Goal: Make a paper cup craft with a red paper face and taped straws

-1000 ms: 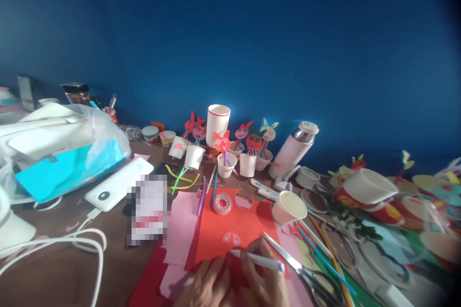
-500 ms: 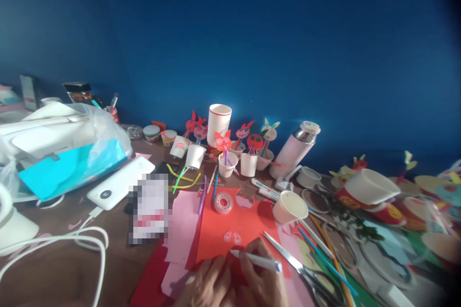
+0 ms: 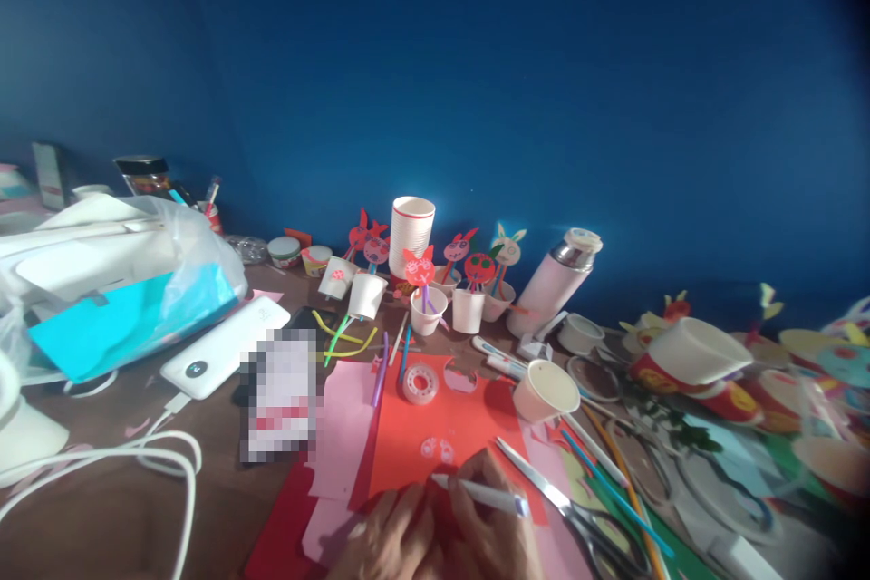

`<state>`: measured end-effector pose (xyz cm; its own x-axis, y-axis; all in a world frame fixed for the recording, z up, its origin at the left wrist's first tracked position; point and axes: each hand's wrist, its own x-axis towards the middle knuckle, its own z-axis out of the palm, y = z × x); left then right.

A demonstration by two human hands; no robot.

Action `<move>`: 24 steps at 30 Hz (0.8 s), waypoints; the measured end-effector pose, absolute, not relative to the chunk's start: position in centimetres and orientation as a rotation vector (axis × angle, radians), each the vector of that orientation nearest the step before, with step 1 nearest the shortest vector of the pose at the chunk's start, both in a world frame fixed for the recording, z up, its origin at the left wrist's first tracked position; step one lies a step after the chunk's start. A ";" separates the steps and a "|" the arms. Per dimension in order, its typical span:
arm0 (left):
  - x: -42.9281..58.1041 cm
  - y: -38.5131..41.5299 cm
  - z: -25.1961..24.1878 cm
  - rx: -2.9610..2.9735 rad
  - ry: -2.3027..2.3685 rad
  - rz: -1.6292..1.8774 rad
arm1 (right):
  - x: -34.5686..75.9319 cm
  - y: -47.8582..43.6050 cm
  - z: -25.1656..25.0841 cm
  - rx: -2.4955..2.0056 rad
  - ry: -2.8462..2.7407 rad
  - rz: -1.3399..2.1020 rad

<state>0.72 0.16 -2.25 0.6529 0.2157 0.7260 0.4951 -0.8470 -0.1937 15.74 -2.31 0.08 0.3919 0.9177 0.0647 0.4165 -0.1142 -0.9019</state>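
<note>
Where the desk (image 3: pixel 224 480) is starting on the far left, a see-through bag (image 3: pixel 136 276) is sitting with white things and a blue box inside. Just beside it, a white power bank (image 3: pixel 224 346) is lying flat, and a white cable (image 3: pixel 146 462) is looping in front of it. Moving right, a pink paper (image 3: pixel 343 421) is lying next to a red paper (image 3: pixel 441 421), with their edges touching. A roll of tape (image 3: pixel 420 383) is resting on the top part of the red paper. Behind it, near the blue wall, small cups (image 3: pixel 468 311) are holding paper animals on sticks.

At the bottom of the view, the left hand (image 3: pixel 391 536) is lying on the red paper. Its fingers are lying flat and loose, holding nothing. Just beside it, the right hand (image 3: pixel 493 530) is resting over the same paper. Its fingers are squeezing tight around a white pen (image 3: pixel 479 494), and the pen tip is pointing left, just under two small white shapes (image 3: pixel 436 449) on the red paper.

Scissors (image 3: pixel 564 507) are lying just right of that hand. A paper cup (image 3: pixel 544 390) is lying tipped over above them, and a pink flask (image 3: pixel 557 283) is leaning farther back.
</note>
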 end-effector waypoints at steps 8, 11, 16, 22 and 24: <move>0.8 0.2 -2.3 -2.494 -0.560 -1.015 | 15.7 -2.4 0.0 -1.684 -1.197 0.616; 0.8 0.3 -2.3 -2.484 -0.560 -1.021 | 15.7 -2.3 0.0 -1.677 -1.193 0.634; 0.8 0.3 -2.3 -2.475 -0.551 -1.062 | 15.7 -2.3 -0.4 -1.652 -1.191 0.667; 1.1 0.3 -2.4 -2.449 -0.567 -1.128 | 15.9 -2.4 0.4 -1.607 -1.145 0.697; 1.2 0.4 -2.5 -2.419 -0.552 -1.171 | 16.5 -2.3 1.2 -1.568 -1.107 0.706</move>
<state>1.17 0.37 -2.46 0.5724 0.1754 0.8010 0.5062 -0.8441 -0.1769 16.48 -2.30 1.18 0.3996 0.9117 0.0958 0.2973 -0.0300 -0.9543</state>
